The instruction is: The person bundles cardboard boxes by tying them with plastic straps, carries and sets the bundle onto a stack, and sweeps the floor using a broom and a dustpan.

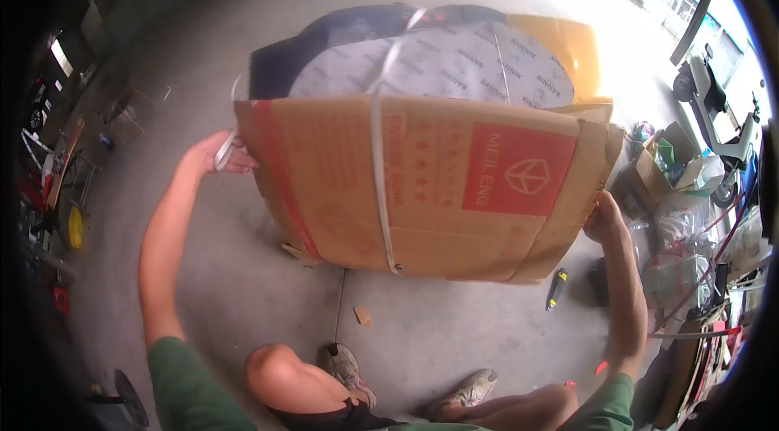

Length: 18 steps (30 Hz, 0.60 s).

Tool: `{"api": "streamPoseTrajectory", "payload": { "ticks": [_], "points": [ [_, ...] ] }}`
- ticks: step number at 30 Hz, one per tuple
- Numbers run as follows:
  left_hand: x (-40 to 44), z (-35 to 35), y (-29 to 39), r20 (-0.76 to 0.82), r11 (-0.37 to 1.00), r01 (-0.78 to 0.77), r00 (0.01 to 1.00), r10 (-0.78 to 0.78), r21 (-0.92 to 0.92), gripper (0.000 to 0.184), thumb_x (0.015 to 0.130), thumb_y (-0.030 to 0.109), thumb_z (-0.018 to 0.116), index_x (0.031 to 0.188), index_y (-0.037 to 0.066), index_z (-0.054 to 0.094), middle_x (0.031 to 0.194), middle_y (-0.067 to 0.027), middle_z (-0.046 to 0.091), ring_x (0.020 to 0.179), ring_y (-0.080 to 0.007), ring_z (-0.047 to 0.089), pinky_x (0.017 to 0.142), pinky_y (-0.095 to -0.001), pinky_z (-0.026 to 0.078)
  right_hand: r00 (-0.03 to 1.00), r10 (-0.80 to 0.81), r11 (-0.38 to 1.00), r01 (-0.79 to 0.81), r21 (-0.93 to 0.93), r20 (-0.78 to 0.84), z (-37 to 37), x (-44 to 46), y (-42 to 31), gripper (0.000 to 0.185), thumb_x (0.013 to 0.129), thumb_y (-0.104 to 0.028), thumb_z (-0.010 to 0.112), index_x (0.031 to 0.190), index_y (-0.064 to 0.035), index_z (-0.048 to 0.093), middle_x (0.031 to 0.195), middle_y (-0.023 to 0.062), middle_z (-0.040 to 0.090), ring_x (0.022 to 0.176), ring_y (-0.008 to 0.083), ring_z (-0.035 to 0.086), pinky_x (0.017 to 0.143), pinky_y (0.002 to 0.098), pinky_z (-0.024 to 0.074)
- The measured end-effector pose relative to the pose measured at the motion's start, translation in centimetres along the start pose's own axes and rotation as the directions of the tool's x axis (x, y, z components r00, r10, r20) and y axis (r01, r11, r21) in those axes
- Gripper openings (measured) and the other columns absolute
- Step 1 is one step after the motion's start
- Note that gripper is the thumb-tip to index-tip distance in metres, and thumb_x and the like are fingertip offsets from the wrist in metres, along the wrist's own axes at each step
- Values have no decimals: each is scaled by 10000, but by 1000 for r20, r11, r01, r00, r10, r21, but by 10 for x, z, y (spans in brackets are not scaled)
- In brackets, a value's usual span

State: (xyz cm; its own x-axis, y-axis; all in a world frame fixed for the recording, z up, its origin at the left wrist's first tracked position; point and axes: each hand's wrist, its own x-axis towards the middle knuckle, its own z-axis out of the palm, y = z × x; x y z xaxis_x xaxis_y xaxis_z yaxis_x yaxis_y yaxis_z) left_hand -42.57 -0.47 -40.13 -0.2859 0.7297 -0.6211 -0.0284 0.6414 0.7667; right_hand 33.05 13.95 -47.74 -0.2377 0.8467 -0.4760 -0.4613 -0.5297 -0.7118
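In front of me stands a flattened brown cardboard carton (324,187) with red print, tilted and folded around a stack of sheets. Behind its top edge show a round white printed sheet (438,66), dark blue card (272,74) and yellow card (578,49). A white strap (377,155) runs over the bundle, crossing the carton's face. My left hand (225,155) is at the carton's left edge, its fingers closed on a length of the strap. At the lower right edge, my right hand (604,218) grips the carton; its fingertips are partly hidden.
A yellow-and-black utility knife (557,289) and a cardboard scrap (362,316) lie on the concrete floor (454,325). To the right are an open box of odds and ends (665,171), clear plastic bags (682,228) and a parked scooter (714,114). Tools and clutter line the left side.
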Motion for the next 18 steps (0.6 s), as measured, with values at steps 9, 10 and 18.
{"api": "streamPoseTrajectory", "payload": {
  "ticks": [9,10,18],
  "points": [
    [257,90,-13,-125,278,-178,972,197,-944,226,1008,194,336,999,-14,425,924,-158,589,890,-318,639,853,-512,554,884,-221,944,300,137,-412,15,163,-3,641,791,-666,542,939,-43,558,713,30,532,517,123,459,451,222,396],
    [270,103,-5,-118,203,-154,977,178,-967,232,1010,194,326,971,-8,431,874,-143,578,844,-302,638,836,-507,558,881,-229,941,309,136,-414,29,166,0,641,791,-666,542,939,-43,558,713,30,532,517,123,459,451,222,396],
    [357,132,-31,20,608,18,1000,-4,-793,214,963,116,421,1040,-68,501,1004,-196,591,917,-295,614,883,-434,536,789,-26,1000,27,-8,-614,-175,275,102,418,850,-495,505,835,-77,528,610,-6,436,500,143,442,508,305,447]
  ]
}}
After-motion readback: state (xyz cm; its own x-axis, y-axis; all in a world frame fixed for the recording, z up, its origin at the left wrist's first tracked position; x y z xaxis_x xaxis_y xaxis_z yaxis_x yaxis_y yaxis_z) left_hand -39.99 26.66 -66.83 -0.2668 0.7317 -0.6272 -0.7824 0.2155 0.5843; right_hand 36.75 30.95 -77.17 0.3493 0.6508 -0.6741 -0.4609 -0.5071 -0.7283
